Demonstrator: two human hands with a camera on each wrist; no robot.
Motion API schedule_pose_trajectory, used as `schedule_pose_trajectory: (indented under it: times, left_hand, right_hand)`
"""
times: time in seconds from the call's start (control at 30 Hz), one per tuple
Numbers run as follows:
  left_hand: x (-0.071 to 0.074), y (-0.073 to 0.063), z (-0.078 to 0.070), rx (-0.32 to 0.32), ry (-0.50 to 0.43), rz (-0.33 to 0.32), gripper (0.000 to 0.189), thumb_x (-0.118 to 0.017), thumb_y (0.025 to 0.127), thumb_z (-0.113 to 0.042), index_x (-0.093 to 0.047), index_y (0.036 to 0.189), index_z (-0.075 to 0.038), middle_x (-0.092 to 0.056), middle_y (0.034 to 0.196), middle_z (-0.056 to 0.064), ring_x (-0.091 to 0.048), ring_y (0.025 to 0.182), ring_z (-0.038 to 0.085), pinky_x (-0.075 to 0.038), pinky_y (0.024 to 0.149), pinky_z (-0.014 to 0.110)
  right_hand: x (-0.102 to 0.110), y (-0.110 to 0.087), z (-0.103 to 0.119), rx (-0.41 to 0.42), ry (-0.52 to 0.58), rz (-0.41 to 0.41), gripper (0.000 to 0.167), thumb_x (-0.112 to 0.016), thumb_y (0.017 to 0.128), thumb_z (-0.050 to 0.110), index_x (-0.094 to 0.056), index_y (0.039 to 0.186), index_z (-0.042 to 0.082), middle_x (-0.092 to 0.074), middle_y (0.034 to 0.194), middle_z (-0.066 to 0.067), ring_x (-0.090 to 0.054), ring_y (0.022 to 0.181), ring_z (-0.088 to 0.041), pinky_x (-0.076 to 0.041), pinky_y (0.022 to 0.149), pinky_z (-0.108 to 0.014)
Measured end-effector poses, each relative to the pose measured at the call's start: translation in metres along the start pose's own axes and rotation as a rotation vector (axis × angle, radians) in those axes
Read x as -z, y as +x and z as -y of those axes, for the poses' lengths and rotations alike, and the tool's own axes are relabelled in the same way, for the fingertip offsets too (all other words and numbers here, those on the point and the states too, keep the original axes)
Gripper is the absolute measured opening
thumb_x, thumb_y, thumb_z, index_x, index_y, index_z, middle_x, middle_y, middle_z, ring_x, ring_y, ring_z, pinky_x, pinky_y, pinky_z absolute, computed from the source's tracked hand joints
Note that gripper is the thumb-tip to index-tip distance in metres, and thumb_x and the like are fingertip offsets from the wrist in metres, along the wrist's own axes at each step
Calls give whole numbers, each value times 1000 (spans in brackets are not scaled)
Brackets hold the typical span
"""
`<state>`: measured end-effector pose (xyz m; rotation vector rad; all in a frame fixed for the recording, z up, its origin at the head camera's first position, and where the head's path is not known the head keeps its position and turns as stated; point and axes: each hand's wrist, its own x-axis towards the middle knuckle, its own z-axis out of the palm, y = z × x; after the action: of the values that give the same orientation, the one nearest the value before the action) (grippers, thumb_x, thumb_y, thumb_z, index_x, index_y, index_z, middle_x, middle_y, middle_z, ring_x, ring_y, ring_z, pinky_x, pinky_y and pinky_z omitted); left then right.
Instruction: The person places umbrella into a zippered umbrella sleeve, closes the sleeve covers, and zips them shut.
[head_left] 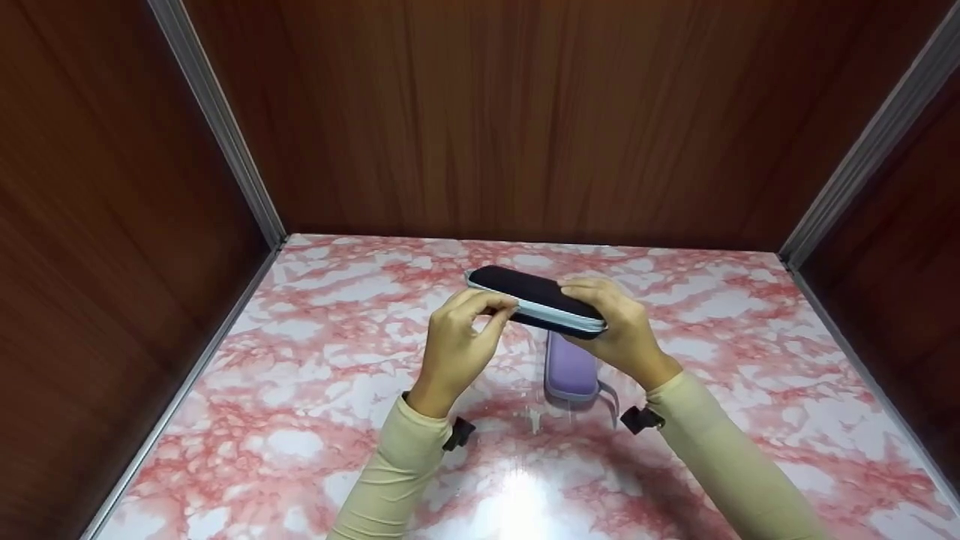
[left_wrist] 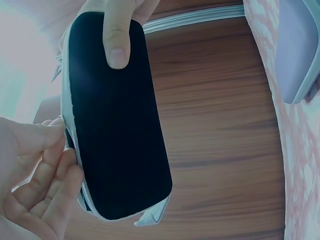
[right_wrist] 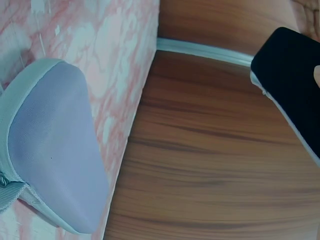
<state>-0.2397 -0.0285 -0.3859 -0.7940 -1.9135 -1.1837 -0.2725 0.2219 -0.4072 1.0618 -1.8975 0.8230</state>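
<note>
A black zippered case [head_left: 517, 285] with a pale blue zipper band is held tilted above the table. My right hand [head_left: 628, 330] grips its right end, and the right thumb [left_wrist: 117, 42] lies flat on the black face. At the near long side, my left hand [head_left: 454, 345] pinches the zipper edge between thumb and forefinger; the zipper pull itself is hidden. A dark gap shows along part of that edge in the left wrist view. Below the right hand lies a purple case [head_left: 571, 367] with a grey zipper band and a strap loop [head_left: 609, 397].
The tabletop [head_left: 300, 382] has a red and white marbled pattern. Brown wood-grain panels [head_left: 487, 120] stand at the back and both sides, with metal strips [head_left: 225, 127] at their corners. A bright glare [head_left: 523, 499] lies near the front.
</note>
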Motion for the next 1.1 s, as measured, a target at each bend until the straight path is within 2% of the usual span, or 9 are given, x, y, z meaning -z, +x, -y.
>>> schedule_pose_trajectory:
  times: [0.3,0.43,0.67,0.9,1.1]
  left_hand:
    - [8,4,5,50,-10,-38,6,-77,88,-7,-78,94,-10,-72,91,-4,-65,83,8,-53,75,26]
    - [10,4,8,54,-14,-51,5,-77,88,-8,-78,93,-9,-72,92,-3,-67,85,10,-54,77,26]
    - [15,4,15,110,-26,-75,5,-78,88,-7,-78,92,-8,-73,91,-2,-69,89,11,-56,82,28]
    - [16,6,18,108,-18,-84,5,-78,88,-10,-79,93,-9,-73,91,-2,-69,89,12,-56,82,31]
    - [21,8,24,116,-32,-116,5,-77,89,-7,-77,93,-7,-72,91,1,-69,88,13,-56,82,26]
  right_hand:
    - [3,2,1,-38,-3,-10,55,-89,66,-1,-68,116,4,-69,118,-13,-65,110,-29,-44,103,-28]
    - [3,3,0,-31,-20,-17,53,-89,66,0,-69,115,5,-70,118,-12,-62,108,-32,-44,101,-29]
    - [3,2,-2,-8,-40,-54,52,-89,65,1,-70,114,7,-71,116,-11,-58,101,-33,-42,93,-32]
    - [4,2,-1,-23,-80,-68,48,-89,71,10,-70,114,10,-65,110,-12,-58,98,-31,-45,89,-28]
    - [8,-1,-2,-63,-81,-76,57,-92,62,2,-70,114,10,-62,107,-13,-57,99,-29,-44,92,-22]
